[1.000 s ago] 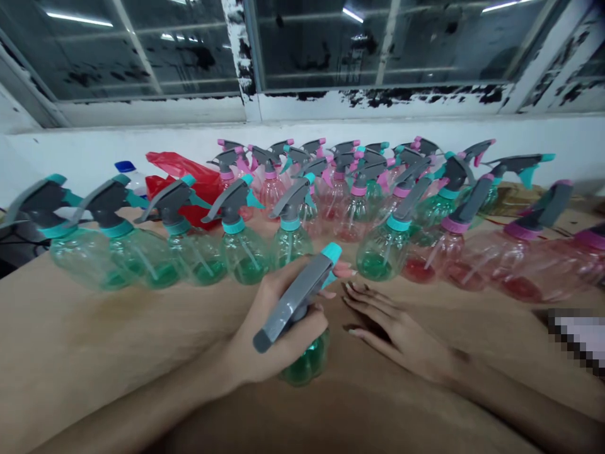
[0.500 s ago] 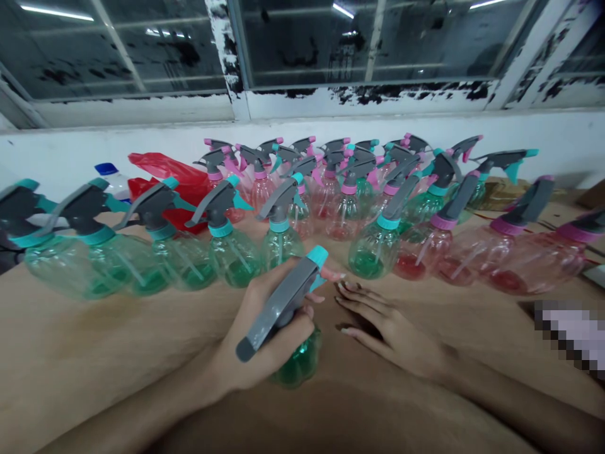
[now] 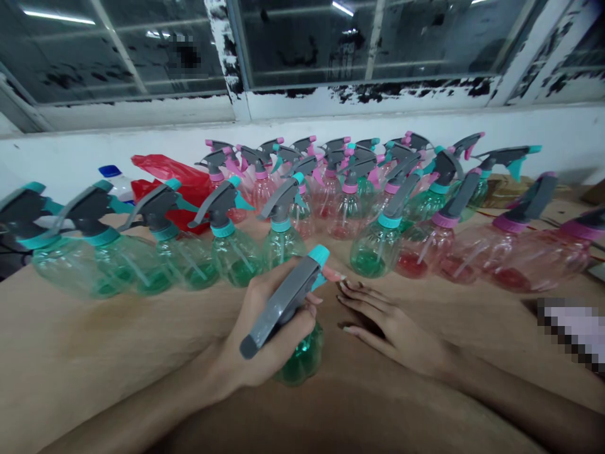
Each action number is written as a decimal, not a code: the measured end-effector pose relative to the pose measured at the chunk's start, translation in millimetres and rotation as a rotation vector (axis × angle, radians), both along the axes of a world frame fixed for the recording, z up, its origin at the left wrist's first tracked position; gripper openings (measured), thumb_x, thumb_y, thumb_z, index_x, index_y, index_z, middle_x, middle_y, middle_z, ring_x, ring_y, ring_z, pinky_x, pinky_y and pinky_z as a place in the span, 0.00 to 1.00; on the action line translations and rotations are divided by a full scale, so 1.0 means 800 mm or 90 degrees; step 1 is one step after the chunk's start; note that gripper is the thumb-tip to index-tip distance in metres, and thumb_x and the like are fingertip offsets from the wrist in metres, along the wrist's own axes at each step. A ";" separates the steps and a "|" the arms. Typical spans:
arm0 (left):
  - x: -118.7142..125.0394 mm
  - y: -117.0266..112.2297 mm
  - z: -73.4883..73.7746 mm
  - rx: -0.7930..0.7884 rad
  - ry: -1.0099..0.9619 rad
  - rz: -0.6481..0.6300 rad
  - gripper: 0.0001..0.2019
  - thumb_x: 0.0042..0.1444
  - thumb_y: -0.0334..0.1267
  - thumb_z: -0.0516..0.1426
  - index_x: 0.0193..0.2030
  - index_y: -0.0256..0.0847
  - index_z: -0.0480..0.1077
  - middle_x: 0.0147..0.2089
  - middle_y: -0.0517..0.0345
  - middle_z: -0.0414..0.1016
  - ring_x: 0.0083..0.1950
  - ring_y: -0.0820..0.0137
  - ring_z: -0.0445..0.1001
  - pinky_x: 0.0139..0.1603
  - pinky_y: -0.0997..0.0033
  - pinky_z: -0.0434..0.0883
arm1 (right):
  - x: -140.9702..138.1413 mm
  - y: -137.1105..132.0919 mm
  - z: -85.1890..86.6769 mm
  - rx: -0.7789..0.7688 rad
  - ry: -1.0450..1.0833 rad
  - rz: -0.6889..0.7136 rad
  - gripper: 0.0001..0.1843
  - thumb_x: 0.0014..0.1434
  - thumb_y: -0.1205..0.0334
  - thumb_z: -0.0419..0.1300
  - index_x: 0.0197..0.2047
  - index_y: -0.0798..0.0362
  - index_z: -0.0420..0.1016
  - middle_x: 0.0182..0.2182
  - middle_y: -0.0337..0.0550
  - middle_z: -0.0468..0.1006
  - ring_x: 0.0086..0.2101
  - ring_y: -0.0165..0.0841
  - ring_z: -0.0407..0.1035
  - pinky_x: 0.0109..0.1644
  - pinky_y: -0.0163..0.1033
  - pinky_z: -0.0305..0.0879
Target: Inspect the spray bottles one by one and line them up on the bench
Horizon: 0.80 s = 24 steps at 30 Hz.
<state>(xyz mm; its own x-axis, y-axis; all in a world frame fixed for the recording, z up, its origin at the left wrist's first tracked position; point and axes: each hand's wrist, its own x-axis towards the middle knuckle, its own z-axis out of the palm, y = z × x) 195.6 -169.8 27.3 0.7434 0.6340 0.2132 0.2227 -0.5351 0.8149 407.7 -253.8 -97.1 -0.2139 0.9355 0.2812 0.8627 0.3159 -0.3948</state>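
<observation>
Gripping one green spray bottle (image 3: 302,362) at the lower centre of the frame, the left hand (image 3: 267,315) has its fingers wrapped snugly below the grey trigger head. Right of centre, the right hand (image 3: 399,328) lies on the table (image 3: 155,340), fingers loosely stretched, holding nothing that I can see. I count five green bottles (image 3: 236,258) from far left to centre, then one more green bottle (image 3: 371,252) and three pink bottles (image 3: 428,249) rightward. The rear cluster (image 3: 348,217), upper middle, overlaps too much to count. One red bag (image 3: 172,176) sits upper left.
</observation>
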 end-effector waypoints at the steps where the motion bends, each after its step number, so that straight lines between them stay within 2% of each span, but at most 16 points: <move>1: 0.000 0.000 0.001 0.004 0.002 -0.002 0.16 0.46 0.32 0.52 0.42 0.45 0.71 0.35 0.60 0.76 0.35 0.66 0.74 0.37 0.68 0.72 | 0.000 0.000 0.000 0.002 -0.001 -0.001 0.26 0.63 0.52 0.51 0.63 0.49 0.58 0.61 0.46 0.63 0.61 0.39 0.54 0.63 0.54 0.55; 5: -0.001 0.002 0.005 0.017 0.019 -0.009 0.11 0.49 0.33 0.51 0.37 0.45 0.71 0.34 0.60 0.75 0.36 0.65 0.74 0.36 0.66 0.71 | 0.000 0.000 -0.002 -0.001 -0.014 0.003 0.27 0.64 0.51 0.50 0.64 0.50 0.56 0.62 0.45 0.61 0.62 0.38 0.52 0.64 0.53 0.53; 8: 0.000 0.003 0.007 0.024 0.005 -0.017 0.08 0.48 0.32 0.52 0.33 0.45 0.70 0.36 0.59 0.75 0.36 0.66 0.73 0.37 0.67 0.70 | 0.000 0.000 -0.002 -0.003 -0.011 -0.004 0.27 0.64 0.51 0.51 0.63 0.51 0.58 0.62 0.46 0.61 0.62 0.38 0.52 0.64 0.53 0.53; 13: 0.000 0.003 0.004 0.037 0.027 -0.008 0.09 0.48 0.35 0.51 0.36 0.47 0.69 0.32 0.60 0.73 0.32 0.66 0.72 0.35 0.66 0.70 | 0.000 0.000 0.000 0.000 -0.001 -0.001 0.27 0.63 0.51 0.51 0.63 0.50 0.59 0.61 0.45 0.63 0.61 0.39 0.53 0.63 0.54 0.54; 18: 0.003 0.004 -0.002 0.049 -0.006 0.031 0.02 0.45 0.34 0.52 0.26 0.45 0.64 0.29 0.61 0.70 0.32 0.68 0.72 0.36 0.69 0.71 | 0.000 0.000 0.001 0.006 -0.004 0.001 0.26 0.64 0.51 0.51 0.62 0.51 0.60 0.61 0.46 0.63 0.61 0.39 0.54 0.63 0.54 0.54; 24: 0.004 0.005 -0.008 0.020 -0.030 0.027 0.06 0.47 0.33 0.53 0.33 0.44 0.67 0.30 0.61 0.72 0.34 0.68 0.74 0.37 0.70 0.72 | 0.001 0.001 -0.002 0.012 -0.011 0.009 0.26 0.64 0.52 0.51 0.62 0.51 0.59 0.61 0.47 0.63 0.61 0.39 0.53 0.63 0.53 0.54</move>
